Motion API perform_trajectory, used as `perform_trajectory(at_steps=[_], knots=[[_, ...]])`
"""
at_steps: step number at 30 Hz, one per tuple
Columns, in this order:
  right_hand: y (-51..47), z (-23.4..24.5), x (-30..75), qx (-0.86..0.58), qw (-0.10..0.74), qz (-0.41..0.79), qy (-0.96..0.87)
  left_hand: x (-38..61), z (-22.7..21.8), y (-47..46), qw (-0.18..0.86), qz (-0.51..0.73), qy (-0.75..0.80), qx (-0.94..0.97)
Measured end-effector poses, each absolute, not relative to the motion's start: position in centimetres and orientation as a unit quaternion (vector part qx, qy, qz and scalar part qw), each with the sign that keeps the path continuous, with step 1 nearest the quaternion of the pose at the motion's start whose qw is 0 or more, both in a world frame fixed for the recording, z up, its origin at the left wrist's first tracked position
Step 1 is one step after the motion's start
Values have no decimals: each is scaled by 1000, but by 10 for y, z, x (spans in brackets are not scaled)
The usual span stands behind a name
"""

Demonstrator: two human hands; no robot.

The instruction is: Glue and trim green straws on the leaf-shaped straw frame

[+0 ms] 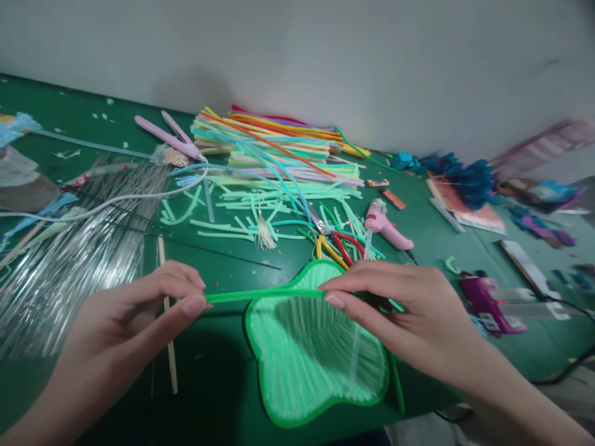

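Observation:
A bright green pipe cleaner (264, 293) is stretched level between my two hands, and it looks doubled. My left hand (134, 322) pinches its left end between thumb and fingertips. The thumb and index finger of my right hand (395, 310) close on its other end. Below it on the table lies a wavy-edged light green panel (307, 353) made of pipe cleaners side by side, with a darker green rim. A translucent stick (356, 359) shows across its right part. My right hand covers part of the panel's upper right edge.
Bundled coloured pipe cleaners (279, 145) and cut green pieces (260, 217) lie at the back. Pliers (332, 244) and a pink glue gun (385, 226) sit beyond my right hand. Silvery wires (97, 248) spread at left, near a wooden stick (171, 347). A purple glue gun (488, 303) is at right.

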State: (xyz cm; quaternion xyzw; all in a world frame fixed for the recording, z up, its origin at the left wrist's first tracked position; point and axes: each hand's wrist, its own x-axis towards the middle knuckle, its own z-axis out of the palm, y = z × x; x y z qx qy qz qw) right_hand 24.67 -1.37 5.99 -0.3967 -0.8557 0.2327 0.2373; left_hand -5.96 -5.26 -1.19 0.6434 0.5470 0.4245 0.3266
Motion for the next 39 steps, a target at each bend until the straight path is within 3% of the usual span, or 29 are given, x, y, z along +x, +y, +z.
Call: perform_trajectory(at_steps=[8, 15, 24, 39], knots=[[-7, 58, 224, -319, 171, 293, -885, -47, 1, -49, 312, 436, 473, 699], [-6, 57, 200, -286, 167, 316, -889, -45, 3, -49, 292, 409, 457, 734], [-10, 56, 218, -296, 223, 253, -894, -48, 5, -49, 333, 427, 464, 701], [-12, 52, 210, -292, 242, 285, -880, -41, 7, -49, 318, 428, 461, 709]])
